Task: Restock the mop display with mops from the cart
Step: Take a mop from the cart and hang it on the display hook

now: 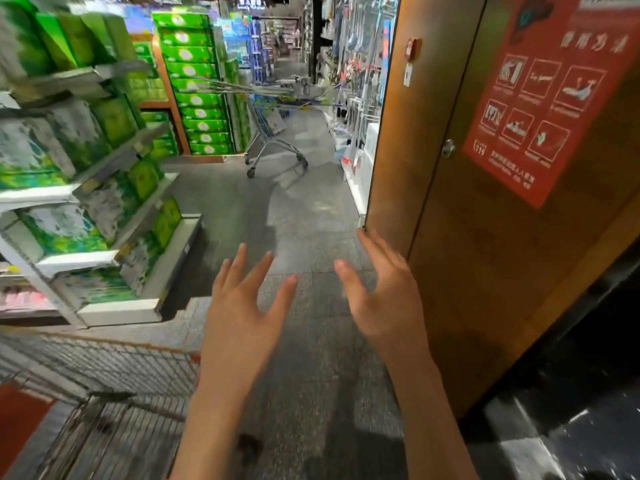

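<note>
Fingers spread on both empty hands, left hand (239, 306) and right hand (388, 299), far from the blurred silver cart (273, 133) bristling with long mop handles (249, 90).

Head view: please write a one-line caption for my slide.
Both empty hands, left and right, open above the aisle floor, facing the cart loaded with mops.

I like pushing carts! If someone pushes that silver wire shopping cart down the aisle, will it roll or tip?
The silver wire shopping cart would probably roll easily: it stands on small caster wheels on smooth grey floor. Long poles sticking out could swing, perhaps making it tippy.
</note>
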